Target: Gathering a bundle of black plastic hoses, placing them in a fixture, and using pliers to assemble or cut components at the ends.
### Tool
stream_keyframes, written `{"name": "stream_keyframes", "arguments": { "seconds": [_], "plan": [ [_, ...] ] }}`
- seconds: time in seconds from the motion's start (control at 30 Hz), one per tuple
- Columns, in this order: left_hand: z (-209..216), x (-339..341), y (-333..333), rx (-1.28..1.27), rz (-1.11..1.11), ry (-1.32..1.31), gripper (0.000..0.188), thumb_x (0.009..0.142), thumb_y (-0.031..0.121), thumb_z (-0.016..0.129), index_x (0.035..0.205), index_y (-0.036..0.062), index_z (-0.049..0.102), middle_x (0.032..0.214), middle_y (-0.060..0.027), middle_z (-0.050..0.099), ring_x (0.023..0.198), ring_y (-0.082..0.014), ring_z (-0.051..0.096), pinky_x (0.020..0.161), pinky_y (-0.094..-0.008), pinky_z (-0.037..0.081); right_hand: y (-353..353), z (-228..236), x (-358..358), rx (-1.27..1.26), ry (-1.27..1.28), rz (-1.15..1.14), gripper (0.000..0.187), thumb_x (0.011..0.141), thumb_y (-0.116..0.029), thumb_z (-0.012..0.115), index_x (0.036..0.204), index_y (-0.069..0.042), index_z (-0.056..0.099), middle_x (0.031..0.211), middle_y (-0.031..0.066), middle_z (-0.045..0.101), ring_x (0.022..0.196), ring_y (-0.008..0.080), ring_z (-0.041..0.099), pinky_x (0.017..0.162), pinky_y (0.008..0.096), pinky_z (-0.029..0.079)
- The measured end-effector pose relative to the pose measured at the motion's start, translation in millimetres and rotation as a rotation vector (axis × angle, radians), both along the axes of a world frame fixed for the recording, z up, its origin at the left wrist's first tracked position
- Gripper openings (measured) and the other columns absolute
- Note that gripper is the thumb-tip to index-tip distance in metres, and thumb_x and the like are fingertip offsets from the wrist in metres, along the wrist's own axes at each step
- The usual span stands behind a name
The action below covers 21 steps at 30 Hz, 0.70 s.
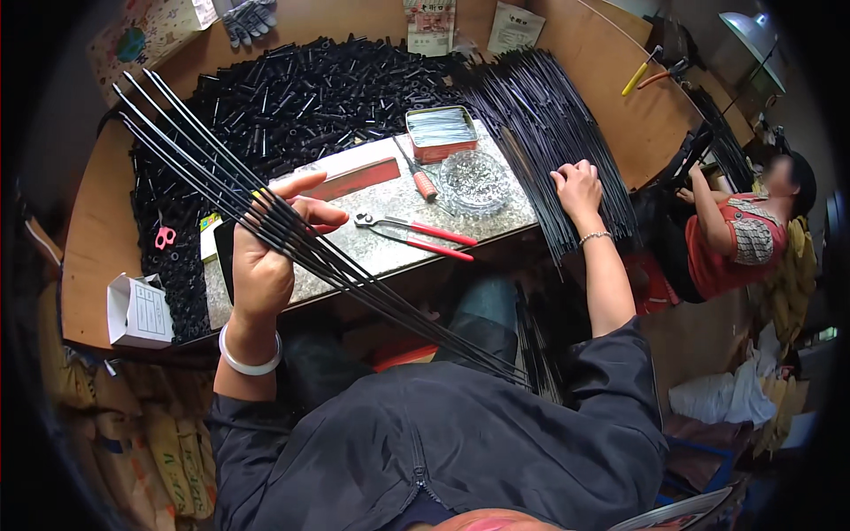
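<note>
My left hand (264,270) is raised over the left part of the work board (328,239) and is closed round several long thin black rods (381,303). Their pale ends fan out at the upper left, and their other ends slant down past my lap. On the right, my right hand (580,188) rests with curled fingers on a wide layer of similar black rods (540,115). Its fingertips press among the rods; exactly which ones they grip is hard to see. Red-handled pliers (416,234) lie between my hands.
A tin of thin metal pins (441,150), a glass dish of small metal pieces (478,184) and a tool with a wrapped handle (425,184) sit on the board. Behind lies a heap of black tubular parts (292,97). Pink scissors (166,237) and a white box (140,310) are left. A co-worker (739,230) sits at right.
</note>
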<state>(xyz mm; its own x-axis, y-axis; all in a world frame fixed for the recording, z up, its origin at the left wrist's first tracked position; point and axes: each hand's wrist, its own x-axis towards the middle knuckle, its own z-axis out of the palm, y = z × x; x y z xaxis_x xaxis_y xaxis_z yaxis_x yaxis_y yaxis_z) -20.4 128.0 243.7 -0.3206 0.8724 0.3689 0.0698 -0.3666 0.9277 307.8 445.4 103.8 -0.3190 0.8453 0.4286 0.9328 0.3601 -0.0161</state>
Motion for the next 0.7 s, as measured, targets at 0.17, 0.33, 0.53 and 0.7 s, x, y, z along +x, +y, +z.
{"name": "stream_keyframes", "arguments": {
  "seconds": [0.17,0.33,0.53,0.7],
  "plan": [
    [0,1,1,0.012,0.002,0.01,0.029,0.096,0.013,0.045,0.117,-0.0051,0.052,0.086,-0.0149,0.065,0.082,-0.0197,0.065,0.077,-0.0293,0.052,8,-1,-6,-0.135,-0.002,-0.116,0.021,0.085,-0.027,0.059,0.087,-0.006,0.062,0.101,0.0119,0.058,0.102,0.0312,0.053,0.084,0.0432,0.045],
    [-3,-3,0,-0.036,-0.022,0.058,0.037,0.095,0.015,0.046,0.124,-0.0091,0.044,0.088,-0.0155,0.064,0.084,-0.0222,0.065,0.081,-0.0333,0.053,12,10,-5,-0.231,0.302,-0.213,0.032,0.093,-0.033,0.045,0.092,-0.005,0.06,0.096,0.0191,0.063,0.094,0.0385,0.058,0.079,0.0475,0.047],
    [-3,1,3,-0.012,-0.017,0.033,0.034,0.095,0.013,0.046,0.121,-0.0079,0.047,0.086,-0.0154,0.064,0.083,-0.0207,0.065,0.08,-0.0322,0.052,10,40,14,-0.279,0.261,-0.074,0.029,0.091,-0.032,0.045,0.096,-0.008,0.061,0.092,0.0185,0.065,0.09,0.0373,0.06,0.077,0.0462,0.047],
    [-6,3,4,-0.002,0.0,0.013,0.03,0.095,0.012,0.046,0.118,-0.0067,0.051,0.085,-0.0154,0.066,0.082,-0.0194,0.065,0.078,-0.03,0.052,-7,62,6,-0.22,0.231,-0.085,0.022,0.09,-0.023,0.048,0.1,-0.008,0.061,0.092,0.0187,0.065,0.091,0.0367,0.06,0.077,0.0452,0.048]
  ]
}}
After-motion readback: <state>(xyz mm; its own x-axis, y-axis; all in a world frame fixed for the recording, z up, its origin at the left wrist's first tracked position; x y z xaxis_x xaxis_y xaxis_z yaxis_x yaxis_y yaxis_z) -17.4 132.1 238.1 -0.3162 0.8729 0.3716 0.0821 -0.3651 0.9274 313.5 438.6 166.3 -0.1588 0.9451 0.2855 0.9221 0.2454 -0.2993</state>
